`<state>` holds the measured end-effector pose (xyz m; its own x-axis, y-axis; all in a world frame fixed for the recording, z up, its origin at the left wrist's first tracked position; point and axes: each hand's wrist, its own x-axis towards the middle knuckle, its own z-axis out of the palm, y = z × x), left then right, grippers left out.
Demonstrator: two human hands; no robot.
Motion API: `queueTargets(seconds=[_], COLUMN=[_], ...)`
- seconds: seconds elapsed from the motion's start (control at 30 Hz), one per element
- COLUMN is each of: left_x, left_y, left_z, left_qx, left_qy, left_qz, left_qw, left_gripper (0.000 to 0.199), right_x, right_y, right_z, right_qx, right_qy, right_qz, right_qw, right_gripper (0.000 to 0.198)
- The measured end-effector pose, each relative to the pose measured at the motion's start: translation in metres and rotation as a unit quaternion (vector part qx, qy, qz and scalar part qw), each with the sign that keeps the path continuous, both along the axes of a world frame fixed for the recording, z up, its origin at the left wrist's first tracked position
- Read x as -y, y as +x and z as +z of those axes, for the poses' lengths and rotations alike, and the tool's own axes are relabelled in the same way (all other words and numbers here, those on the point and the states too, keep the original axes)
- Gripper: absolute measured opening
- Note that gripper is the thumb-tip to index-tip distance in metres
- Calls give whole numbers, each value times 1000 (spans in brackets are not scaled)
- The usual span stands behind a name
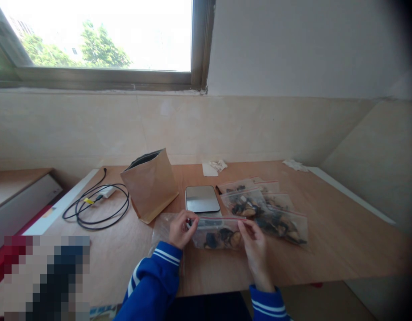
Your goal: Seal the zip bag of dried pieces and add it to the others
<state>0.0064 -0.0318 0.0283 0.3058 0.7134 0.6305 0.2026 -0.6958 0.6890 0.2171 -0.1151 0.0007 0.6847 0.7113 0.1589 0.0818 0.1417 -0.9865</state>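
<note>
In front of the scale [202, 199], my left hand [181, 229] and right hand [254, 240] pinch a zip bag [216, 229] along its top.

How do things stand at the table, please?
Left hand, right hand pinching clear bag along its top. Dark and tan pieces inside. Other filled bags close on the right, scale just beyond.

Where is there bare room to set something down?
The brown wooden table is bare right of the piled clear plastic bags, and between the coiled black cable and blue left sleeve. Crowded middle: flat silver scale, brown paper bag, left hand and right hand pinching a clear zip bag.
</note>
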Motion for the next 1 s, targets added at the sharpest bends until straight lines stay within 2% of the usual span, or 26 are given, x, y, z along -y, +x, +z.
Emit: queueTargets(seconds=[0.13, 0.23, 0.33, 0.4, 0.67, 0.87, 1.0], left_x=[2, 3, 4, 4, 1, 0, 0], left_y=[0, 1, 4, 6, 9, 9, 10], left_z=[2, 1, -1, -1, -2, -2, -1], left_qx=[15, 44, 86, 104, 117, 133, 140], left_qy=[-38, -132, -241, -280, -305, -327, -355], left_qz=[-5, -39, -75, -80, -48, -67, -83], left_qw=[999, 990, 964, 951, 944, 933, 921], left_gripper=[9, 15, 24, 28, 30, 30, 32], right_x=[-1, -1, 0, 0, 0, 1, 0], right_y=[-3, -8, -13, -15, -12, -15, -15], right_z=[2, 5, 10, 12, 8, 12, 13], right_qx=[-23, -74, -96, -99, -108, -154, -149], right_qy=[14, 21, 30, 33, -4, -10, 0], right_qz=[-2, 47, 115, 140, 167, 171, 156], right_qw=[1000, 996, 988, 985, 980, 973, 976], right_gripper=[34, 33, 30, 28, 27, 30, 32])
